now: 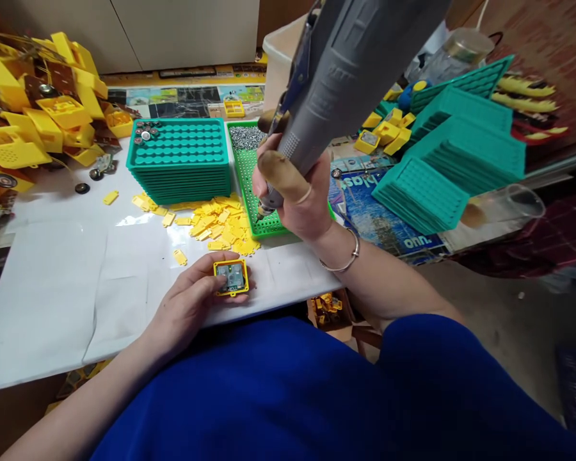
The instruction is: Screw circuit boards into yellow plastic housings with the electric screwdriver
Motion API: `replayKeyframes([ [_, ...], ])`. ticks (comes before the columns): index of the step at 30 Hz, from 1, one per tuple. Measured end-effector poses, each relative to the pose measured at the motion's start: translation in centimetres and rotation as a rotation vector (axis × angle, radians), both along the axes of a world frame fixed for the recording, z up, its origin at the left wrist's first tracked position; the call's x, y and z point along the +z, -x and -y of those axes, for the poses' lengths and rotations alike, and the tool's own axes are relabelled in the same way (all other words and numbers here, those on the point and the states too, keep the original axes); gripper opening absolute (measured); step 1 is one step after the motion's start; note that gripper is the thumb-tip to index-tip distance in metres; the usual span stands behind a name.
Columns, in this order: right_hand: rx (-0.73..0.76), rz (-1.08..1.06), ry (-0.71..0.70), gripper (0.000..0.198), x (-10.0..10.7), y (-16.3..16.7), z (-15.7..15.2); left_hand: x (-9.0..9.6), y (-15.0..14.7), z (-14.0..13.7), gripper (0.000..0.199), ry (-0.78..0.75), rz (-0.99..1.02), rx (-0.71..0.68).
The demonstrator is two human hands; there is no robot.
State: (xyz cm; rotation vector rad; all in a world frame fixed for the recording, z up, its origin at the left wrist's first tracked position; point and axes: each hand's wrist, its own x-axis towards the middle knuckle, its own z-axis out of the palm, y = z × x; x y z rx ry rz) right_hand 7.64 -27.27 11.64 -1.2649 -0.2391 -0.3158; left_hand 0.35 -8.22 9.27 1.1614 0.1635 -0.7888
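My left hand (192, 298) is closed around a small yellow plastic case (231, 278), its open side up, with grey and green parts showing inside. The thumb presses on those parts. In my right hand (307, 198) is a large grey electric screwdriver (336, 89), held at a slant with its tip down over a green perforated tray (269, 227). Covers are on some of that hand's fingertips. Small metal screws (246, 137) lie heaped at the tray's far end. Flat yellow plastic pieces (221, 224) are spread left of the tray, beyond my left hand.
A stack of teal trays (180, 160) stands behind the yellow pieces, small round parts on top. Yellow housings (62, 115) are piled at the far left. More teal trays (427, 186) and yellow cases (386, 131) lie to the right. A clear cup (518, 202) lies sideways there.
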Motion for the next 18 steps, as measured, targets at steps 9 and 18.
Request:
replayKeyframes([
  [9,-0.065,0.030,0.043,0.035,-0.8,-0.6,-0.2,0.0,-0.1,0.0,0.038,-0.006,-0.014,0.006],
  [18,-0.043,0.055,0.077,0.030,-1.6,-0.8,-0.2,0.0,-0.1,0.1,0.038,0.002,-0.017,0.008],
])
